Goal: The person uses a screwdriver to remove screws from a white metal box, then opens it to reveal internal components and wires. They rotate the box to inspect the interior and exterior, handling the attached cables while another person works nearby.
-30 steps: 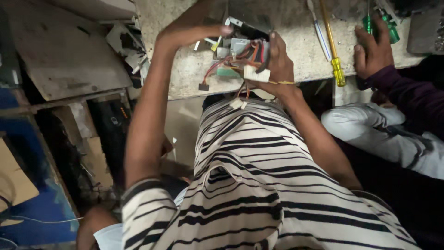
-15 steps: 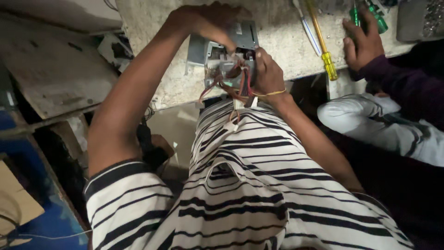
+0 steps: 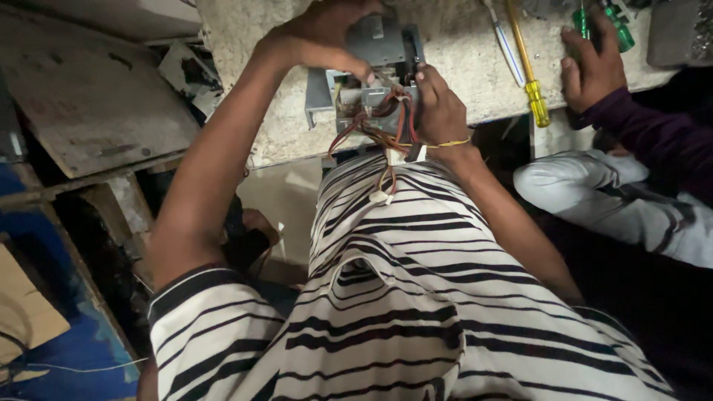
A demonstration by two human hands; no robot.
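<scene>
Near: striped shirt. Top centre, metal box sits on bench edge, wires hanging toward wearer. Right hand clamps its right side, steadying; left hand grips its top. Box closer, more upright than earlier. Far right: another person's hand, yellow screwdriver.

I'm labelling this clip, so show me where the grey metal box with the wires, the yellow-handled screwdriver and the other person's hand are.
grey metal box (image 3: pixel 380 44): head view, on its top panel.
yellow-handled screwdriver (image 3: pixel 538 104): head view, on the yellow handle.
other person's hand (image 3: pixel 594 68): head view, on the back of the hand.
</scene>
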